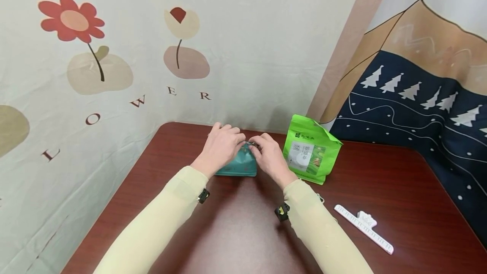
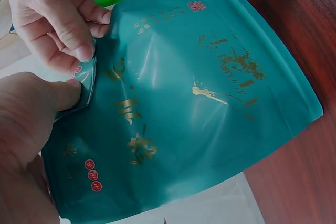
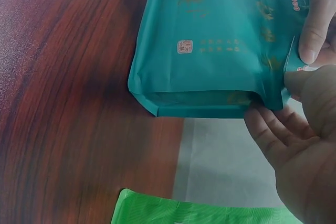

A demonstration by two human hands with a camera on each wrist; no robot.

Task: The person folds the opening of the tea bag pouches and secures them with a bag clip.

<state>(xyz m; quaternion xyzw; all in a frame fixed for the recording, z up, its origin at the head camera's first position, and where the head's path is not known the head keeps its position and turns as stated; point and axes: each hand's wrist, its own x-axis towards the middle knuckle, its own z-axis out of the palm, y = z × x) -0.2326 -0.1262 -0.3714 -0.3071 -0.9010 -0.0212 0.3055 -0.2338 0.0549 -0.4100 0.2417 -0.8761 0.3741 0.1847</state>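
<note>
A teal foil pouch (image 1: 237, 166) with gold lettering and small red marks stands on the table at the back. In the left wrist view its front panel (image 2: 184, 93) looks full and bulging. My left hand (image 1: 224, 145) pinches the pouch's top edge between thumb and fingers. Close beside it, my right hand (image 1: 269, 155) pinches the same edge, thumb on the near side. Between the two thumbs, part of the top is folded over as a small flap (image 2: 86, 80). In the right wrist view, some right fingers reach behind the pouch's side, and their tips are partly hidden.
A bright green pouch (image 1: 312, 151) with a printed label stands just right of my right hand. Farther right, a white clip with a long bar (image 1: 364, 228) lies on the dark red-brown table (image 1: 403, 181). A printed cloth (image 1: 258, 54) hangs behind the table.
</note>
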